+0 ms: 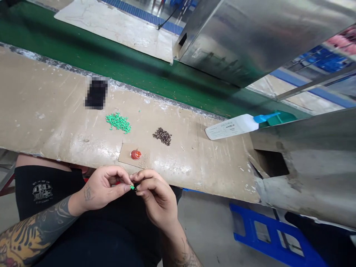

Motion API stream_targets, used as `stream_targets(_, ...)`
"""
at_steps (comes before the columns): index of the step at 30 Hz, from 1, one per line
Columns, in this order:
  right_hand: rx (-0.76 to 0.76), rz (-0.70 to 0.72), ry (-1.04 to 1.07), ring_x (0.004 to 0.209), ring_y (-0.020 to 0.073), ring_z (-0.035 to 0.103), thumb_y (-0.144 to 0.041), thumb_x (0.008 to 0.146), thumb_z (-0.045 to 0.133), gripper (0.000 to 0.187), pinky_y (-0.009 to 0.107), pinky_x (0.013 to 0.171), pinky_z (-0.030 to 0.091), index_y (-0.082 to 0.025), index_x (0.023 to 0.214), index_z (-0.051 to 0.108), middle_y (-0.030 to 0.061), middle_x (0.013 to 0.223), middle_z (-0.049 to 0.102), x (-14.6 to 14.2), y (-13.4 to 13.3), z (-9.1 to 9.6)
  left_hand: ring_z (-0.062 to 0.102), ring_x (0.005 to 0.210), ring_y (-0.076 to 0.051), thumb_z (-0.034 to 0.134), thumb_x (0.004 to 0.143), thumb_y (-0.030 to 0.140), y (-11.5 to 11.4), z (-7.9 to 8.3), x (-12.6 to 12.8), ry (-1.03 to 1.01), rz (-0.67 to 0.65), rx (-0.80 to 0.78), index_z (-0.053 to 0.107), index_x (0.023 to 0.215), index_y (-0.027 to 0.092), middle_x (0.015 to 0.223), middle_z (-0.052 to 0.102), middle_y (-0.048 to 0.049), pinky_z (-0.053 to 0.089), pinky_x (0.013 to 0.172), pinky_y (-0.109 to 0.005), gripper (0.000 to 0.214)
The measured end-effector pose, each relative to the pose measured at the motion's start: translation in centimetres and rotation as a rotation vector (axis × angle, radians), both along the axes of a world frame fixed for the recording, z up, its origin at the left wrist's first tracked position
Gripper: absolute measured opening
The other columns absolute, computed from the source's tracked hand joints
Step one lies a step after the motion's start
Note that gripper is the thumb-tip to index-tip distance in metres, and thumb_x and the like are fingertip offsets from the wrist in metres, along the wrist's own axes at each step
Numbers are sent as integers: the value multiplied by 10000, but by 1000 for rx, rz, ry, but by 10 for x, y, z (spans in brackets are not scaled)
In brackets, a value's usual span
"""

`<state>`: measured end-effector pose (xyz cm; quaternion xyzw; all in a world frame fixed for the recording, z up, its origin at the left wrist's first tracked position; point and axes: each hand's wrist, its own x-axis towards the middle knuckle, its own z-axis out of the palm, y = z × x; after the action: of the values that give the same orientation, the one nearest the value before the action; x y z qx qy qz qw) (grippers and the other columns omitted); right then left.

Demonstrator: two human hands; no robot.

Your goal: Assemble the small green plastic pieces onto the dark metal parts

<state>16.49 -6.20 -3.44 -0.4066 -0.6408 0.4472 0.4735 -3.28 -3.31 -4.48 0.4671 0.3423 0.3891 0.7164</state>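
Head view, left hand (103, 187) pinching green piece (132, 187), right hand (157, 196) pinching dark piece (136, 190)

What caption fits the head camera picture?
Left hand and right hand meet at a tiny green piece beside a worn workbench.

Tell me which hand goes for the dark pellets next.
Right, probably: the right hand lies closer, almost straight below the dark pellets, while the left hand pinches a small green piece.

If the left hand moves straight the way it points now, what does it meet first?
The left hand would first meet the small green piece, then the right hand behind; depth is unclear.
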Motion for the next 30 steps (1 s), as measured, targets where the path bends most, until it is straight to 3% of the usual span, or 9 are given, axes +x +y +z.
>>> stream_targets(6, 26, 11, -9, 1027, 218, 712, -142, 995, 569, 169, 403, 875, 630, -259, 941, 679, 56, 1048, 674, 1, -4, 3, 699, 744, -164, 759, 872, 246, -4, 5, 2, 21, -24, 5, 714, 840, 161, 861, 739, -70, 587, 681, -261, 102)
stream_targets(13, 51, 36, -26, 1025, 207, 712, -79, 974, 571, 209, 393, 880, 626, -259, 963, 678, 48, 1049, 668, 1, -6, 4, 644, 637, -112, 745, 866, 166, -8, 10, 3, -38, -18, 2, 719, 834, 172, 803, 721, -32, 540, 593, -212, 41)
stream_targets(30, 238, 126, -164, 971, 163, 737, 56, 917, 485, 357, 314, 823, 654, -240, 1014, 659, 43, 1012, 728, 10, -12, 10, 698, 725, -151, 749, 798, 142, -18, 14, 4, 90, -52, -13, 747, 793, 150, 811, 764, -56, 562, 677, -240, 9)
